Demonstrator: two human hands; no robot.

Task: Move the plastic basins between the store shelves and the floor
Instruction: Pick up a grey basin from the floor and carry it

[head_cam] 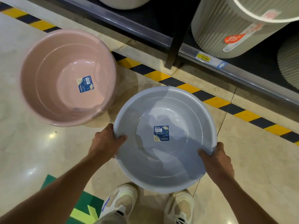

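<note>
I hold a pale blue plastic basin (165, 160) with both hands, above the floor and over my shoes. My left hand (106, 141) grips its left rim with the thumb inside. My right hand (214, 158) grips the right rim the same way. A blue label sticks to the basin's bottom. A pink basin (48, 94) with a similar label stands on the floor to the left, apart from the blue one.
A dark store shelf (169, 41) runs along the top right, holding ribbed grey-green bins (226, 29) and a yellow price tag (204, 58). Yellow-and-black hazard tape (182, 84) marks the floor before it. A green floor sticker (84, 206) lies near my shoes (123, 201).
</note>
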